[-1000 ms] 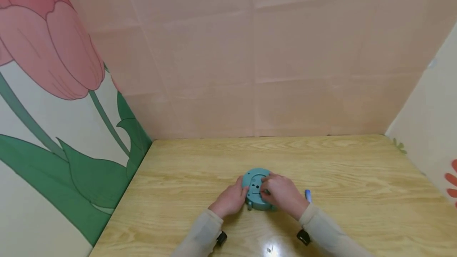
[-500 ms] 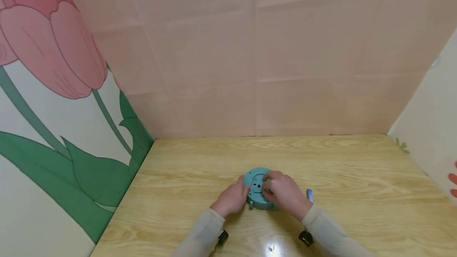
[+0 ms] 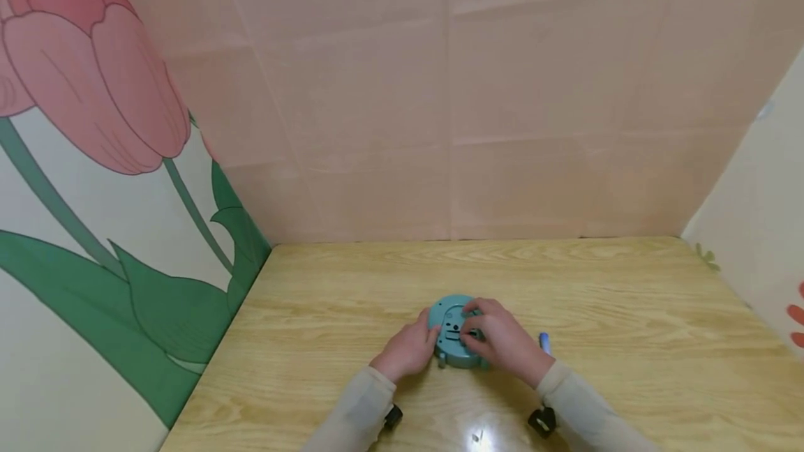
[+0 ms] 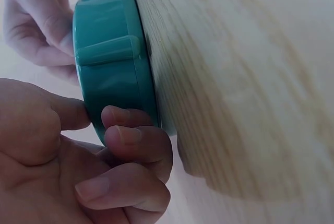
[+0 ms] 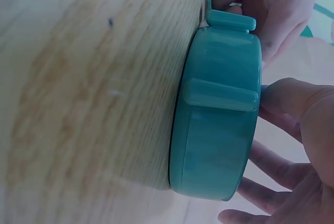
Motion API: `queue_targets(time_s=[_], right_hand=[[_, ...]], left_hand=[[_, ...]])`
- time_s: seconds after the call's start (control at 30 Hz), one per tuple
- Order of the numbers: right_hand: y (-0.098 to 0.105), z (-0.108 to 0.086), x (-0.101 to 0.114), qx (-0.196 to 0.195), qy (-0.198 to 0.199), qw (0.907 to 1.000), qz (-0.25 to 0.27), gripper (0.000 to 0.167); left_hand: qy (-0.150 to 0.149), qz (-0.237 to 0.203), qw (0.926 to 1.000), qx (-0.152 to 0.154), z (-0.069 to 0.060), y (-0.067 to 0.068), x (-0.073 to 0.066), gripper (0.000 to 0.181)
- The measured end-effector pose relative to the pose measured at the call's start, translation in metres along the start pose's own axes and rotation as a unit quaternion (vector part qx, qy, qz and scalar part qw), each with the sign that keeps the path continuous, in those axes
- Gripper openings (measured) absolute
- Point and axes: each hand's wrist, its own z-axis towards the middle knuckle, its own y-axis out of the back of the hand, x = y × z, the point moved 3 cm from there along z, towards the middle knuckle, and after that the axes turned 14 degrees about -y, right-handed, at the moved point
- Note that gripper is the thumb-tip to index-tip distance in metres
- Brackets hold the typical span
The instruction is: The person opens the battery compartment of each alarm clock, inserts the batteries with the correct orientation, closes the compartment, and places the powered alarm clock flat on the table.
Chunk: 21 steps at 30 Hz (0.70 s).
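Observation:
A round teal alarm clock [image 3: 444, 307] lies on the table with its back up. Small holes and a dark slot show on that back, and two stubby feet point toward the person. My left hand [image 3: 408, 350] grips the clock's left rim, thumb on top and fingers curled at the side, as the left wrist view shows. My right hand [image 3: 504, 340] is over the right half of the back. Its thumb touches the surface near the slot, and the other fingers spread loosely [image 5: 271, 192] along the back's edge. The right palm hides part of the back.
A blue pen-like stick [image 3: 544, 342] lies on the wooden table [image 3: 352, 284] just beyond the right wrist. Behind the table stands a pinkish covered wall [image 3: 377, 124]. A tulip-painted wall [image 3: 125, 89] borders the left side, and a pale wall [image 3: 754, 194] the right.
The slot on the clock's back has grown from a thin line to a wider dark opening. My right thumb and index finger have spread a little, and that hand has shifted slightly right.

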Motion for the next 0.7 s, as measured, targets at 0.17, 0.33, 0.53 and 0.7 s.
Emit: queue_targets(time_s=[0.17, 0.33, 0.53, 0.7], right_hand=[[0.002, -0.001, -0.004, 0.018, -0.024, 0.9992, 0.028, 0.006], [0.006, -0.001, -0.005, 0.004, -0.016, 0.9993, 0.034, 0.006], [0.014, -0.001, -0.01, -0.027, -0.008, 0.9994, 0.02, 0.005], [0.023, -0.003, -0.021, -0.04, -0.023, 0.9989, 0.008, 0.005]], left_hand=[[0.002, -0.001, 1.0, 0.002, 0.001, -0.001, 0.0, 0.058], [0.001, -0.001, 1.0, 0.0, 0.002, -0.001, 0.0, 0.058], [0.004, -0.01, 0.9999, -0.004, 0.001, -0.001, 0.0, 0.057], [-0.001, -0.011, 0.9999, -0.008, -0.001, 0.0, -0.001, 0.056]])
